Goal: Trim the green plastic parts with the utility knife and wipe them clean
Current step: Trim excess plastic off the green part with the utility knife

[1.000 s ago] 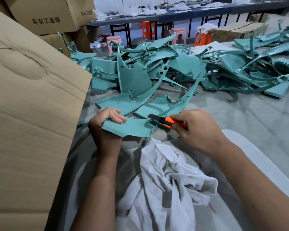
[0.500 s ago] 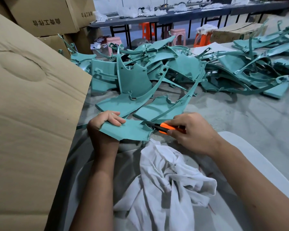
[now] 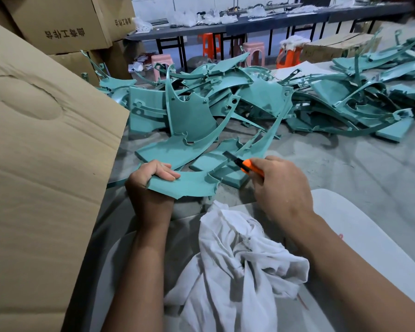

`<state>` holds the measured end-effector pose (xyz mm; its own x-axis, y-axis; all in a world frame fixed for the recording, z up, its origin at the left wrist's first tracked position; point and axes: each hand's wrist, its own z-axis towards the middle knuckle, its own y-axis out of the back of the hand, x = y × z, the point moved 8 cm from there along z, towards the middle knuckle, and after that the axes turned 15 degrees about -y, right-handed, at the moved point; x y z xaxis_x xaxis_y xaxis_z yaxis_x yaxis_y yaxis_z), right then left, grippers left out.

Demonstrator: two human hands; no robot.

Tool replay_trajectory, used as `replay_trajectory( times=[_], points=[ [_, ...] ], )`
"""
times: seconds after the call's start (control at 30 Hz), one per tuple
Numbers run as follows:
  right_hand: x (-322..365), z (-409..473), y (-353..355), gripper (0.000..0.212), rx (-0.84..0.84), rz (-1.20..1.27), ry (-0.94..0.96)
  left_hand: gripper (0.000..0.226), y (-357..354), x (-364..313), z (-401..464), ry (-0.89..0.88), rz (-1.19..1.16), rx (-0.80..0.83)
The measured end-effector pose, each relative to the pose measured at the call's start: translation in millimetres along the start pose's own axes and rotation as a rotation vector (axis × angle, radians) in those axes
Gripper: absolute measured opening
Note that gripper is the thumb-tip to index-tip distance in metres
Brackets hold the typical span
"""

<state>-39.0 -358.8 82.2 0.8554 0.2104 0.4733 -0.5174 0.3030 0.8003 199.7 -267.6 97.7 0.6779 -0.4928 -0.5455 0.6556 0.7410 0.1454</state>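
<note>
Trimming step in hand. Green part [image 3: 187, 185] is gripped at its left end by left hand [image 3: 151, 185], just above the white rag [image 3: 237, 271]. Utility knife [image 3: 246, 167] is clasped in right hand [image 3: 280, 188], blade clear of the part. Next, blade likely to be set on an untrimmed edge.

Two hands [image 3: 151, 188]; one knife [image 3: 246, 166]; one white rag [image 3: 237, 267]; green parts [image 3: 192, 116], too many to count; four stools [image 3: 253, 53].
</note>
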Motion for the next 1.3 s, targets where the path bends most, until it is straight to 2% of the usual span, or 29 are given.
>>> replay_trajectory(
  times=[0.13,0.2,0.3,0.37,0.47,0.53,0.6,0.73,0.8,0.87,0.97,1.1,1.2,1.3],
  points=[
    [10,-4,-4,0.020,0.183,0.088,0.176,0.038,2,13,-4,0.156,0.043,-0.084],
    [15,-6,-4,0.019,0.185,0.124,0.215,0.044,5,20,-7,0.248,0.085,-0.114],
    [8,0,2,0.013,0.028,0.098,0.110,0.043,7,29,-8,0.340,0.101,-0.134],
    [8,3,-1,0.014,0.008,0.012,0.065,0.038,7,29,-8,0.358,0.131,-0.149],
    [18,-3,-10,0.014,0.115,0.016,0.138,0.020,14,36,-18,0.483,0.215,-0.292],
    [26,-10,-14,0.017,0.227,0.075,0.215,0.027,20,42,-30,0.637,0.257,-0.412],
    [25,-11,-13,0.019,0.228,0.109,0.200,0.036,20,47,-36,0.705,0.269,-0.425],
    [2,2,-7,0.023,0.057,0.135,0.023,0.040,19,45,-37,0.733,0.303,-0.415],
    [1,2,-10,0.032,0.087,0.107,0.020,0.040,19,43,-37,0.740,0.309,-0.425],
    [8,-1,-12,0.037,0.153,0.112,0.100,0.040,18,43,-37,0.754,0.300,-0.438],
    [11,-2,-15,0.025,0.206,0.123,0.147,0.038,16,43,-37,0.751,0.261,-0.462],
    [-16,12,-13,0.016,0.150,0.075,-0.079,0.034,15,43,-34,0.729,0.216,-0.467],
    [-3,5,0,0.014,0.036,0.100,0.034,0.039,15,45,-36,0.760,0.215,-0.464],
    [19,-9,-8,0.020,0.133,0.108,0.173,0.040,14,46,-36,0.770,0.213,-0.458]
  ],
)
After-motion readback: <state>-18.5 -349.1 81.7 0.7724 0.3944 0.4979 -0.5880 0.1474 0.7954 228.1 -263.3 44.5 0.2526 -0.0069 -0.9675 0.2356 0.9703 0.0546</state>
